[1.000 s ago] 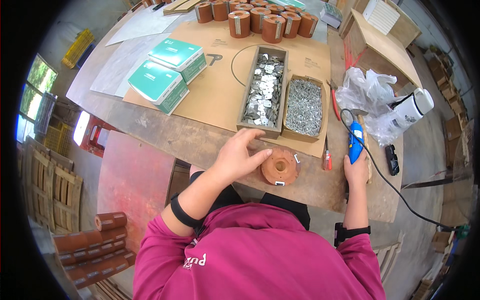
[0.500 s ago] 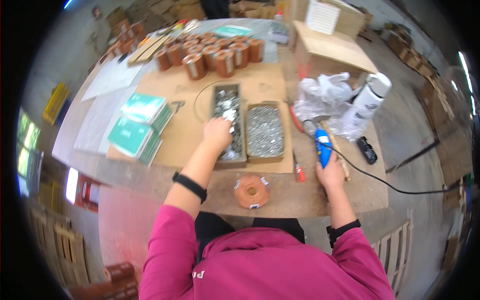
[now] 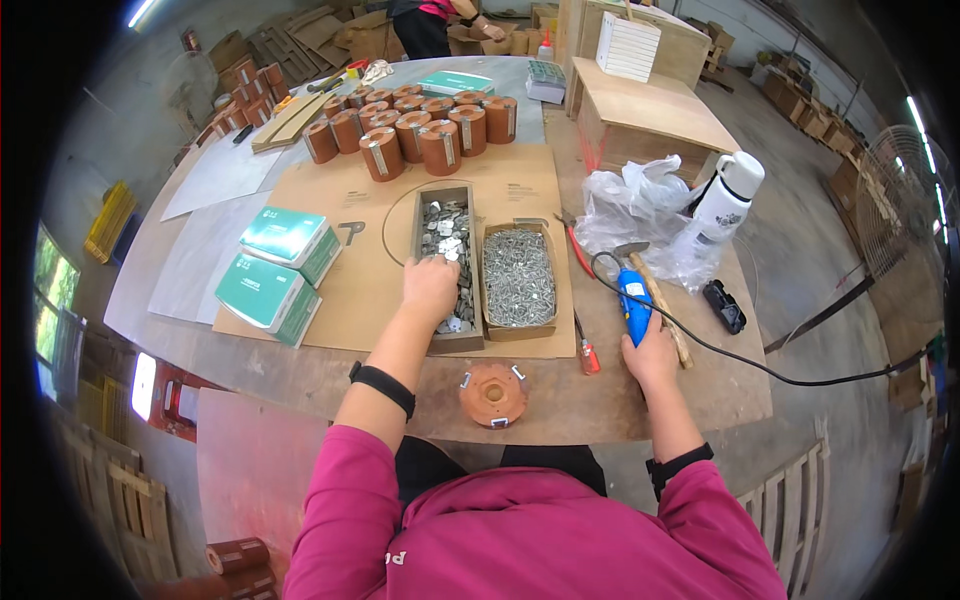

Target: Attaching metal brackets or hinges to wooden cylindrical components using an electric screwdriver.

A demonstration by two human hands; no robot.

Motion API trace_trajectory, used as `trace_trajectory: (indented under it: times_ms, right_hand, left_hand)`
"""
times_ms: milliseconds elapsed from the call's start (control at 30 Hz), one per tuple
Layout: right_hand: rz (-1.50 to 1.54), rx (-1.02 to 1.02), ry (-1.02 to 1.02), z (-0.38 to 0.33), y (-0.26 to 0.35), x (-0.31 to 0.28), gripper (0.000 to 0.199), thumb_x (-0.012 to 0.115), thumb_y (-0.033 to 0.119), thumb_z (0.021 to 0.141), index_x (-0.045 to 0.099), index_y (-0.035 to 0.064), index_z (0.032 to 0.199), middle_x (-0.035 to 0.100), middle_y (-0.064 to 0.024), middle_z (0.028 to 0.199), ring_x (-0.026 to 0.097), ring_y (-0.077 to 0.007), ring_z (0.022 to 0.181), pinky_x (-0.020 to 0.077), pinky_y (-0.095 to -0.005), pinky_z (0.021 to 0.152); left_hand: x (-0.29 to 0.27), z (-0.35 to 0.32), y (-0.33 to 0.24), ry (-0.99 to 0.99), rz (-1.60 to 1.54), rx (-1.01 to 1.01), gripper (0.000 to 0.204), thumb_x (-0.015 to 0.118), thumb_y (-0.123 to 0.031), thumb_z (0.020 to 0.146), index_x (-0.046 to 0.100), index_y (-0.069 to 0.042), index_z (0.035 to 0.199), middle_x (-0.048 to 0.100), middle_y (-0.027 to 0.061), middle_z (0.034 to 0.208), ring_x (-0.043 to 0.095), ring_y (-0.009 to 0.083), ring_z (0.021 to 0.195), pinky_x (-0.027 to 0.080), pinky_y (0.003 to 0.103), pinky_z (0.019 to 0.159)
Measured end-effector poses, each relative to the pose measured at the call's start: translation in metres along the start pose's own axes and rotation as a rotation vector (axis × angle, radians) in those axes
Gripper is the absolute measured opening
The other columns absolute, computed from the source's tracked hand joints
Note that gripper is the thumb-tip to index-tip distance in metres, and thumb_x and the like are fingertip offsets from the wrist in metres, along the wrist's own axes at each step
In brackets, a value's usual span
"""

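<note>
Hand, left (image 3: 430, 288): bent over the left wall of the long tray (image 3: 457, 343); fingertips down among the small metal plates (image 3: 447, 226); whether they pinch one, I cannot tell
Hand, right (image 3: 651, 352): curled round the near end of the blue tool (image 3: 636, 308); toward the near right corner of the table (image 3: 350, 398)
Round brown block (image 3: 508, 402): by the table's near edge, hole facing up, three pale clips at its rim; between the hands, touched by neither
Screw box (image 3: 520, 331): just right of the long tray; both at the near edge of the cardboard sheet (image 3: 350, 275)
Screwdriver (image 3: 589, 358): by the sheet's near right corner, red handle nearest
Hammer (image 3: 660, 300): just right of the blue tool
Green boxes (image 3: 262, 290): two, at the sheet's left edge
Brown cylinders (image 3: 440, 147): upright, grouped along the sheet's far edge
Co-worker (image 3: 422, 30): beyond the table's far edge
</note>
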State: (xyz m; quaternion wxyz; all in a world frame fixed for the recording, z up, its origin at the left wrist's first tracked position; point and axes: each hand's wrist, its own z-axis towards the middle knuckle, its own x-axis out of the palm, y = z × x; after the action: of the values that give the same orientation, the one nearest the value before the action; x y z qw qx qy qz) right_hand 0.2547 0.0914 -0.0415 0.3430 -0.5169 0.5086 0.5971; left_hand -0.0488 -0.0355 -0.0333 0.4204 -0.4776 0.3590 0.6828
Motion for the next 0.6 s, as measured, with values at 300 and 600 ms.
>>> trace_trajectory:
  times_ms: [300,600]
  right_hand:
    - [-0.001,-0.028,0.026,0.005,-0.003,0.011,0.070,0.059,0.034,0.072,0.027,0.0026,0.127,0.050,-0.0269,0.105,0.051,-0.0397,0.096,0.0424,-0.0443,0.082]
    - [-0.030,-0.032,-0.040,0.009,-0.005,0.011,0.072,0.058,0.035,0.073,0.027,0.0029,0.129,0.052,-0.0270,0.103,0.053,-0.0390,0.094,0.0427,-0.0438,0.081]
  left_hand:
    - [-0.047,-0.021,-0.004,-0.206,-0.698,-0.234,0.012,0.059,-0.002,0.070,0.060,0.000,0.082,0.063,0.0129,0.079,0.061,0.0265,0.074,0.048,0.030,0.065]
    - [-0.109,-0.116,-0.044,-0.281,-0.926,0.173,0.012,0.058,0.001,0.070,0.060,-0.002,0.081,0.062,0.0088,0.080,0.059,0.0236,0.073,0.046,0.031,0.068]
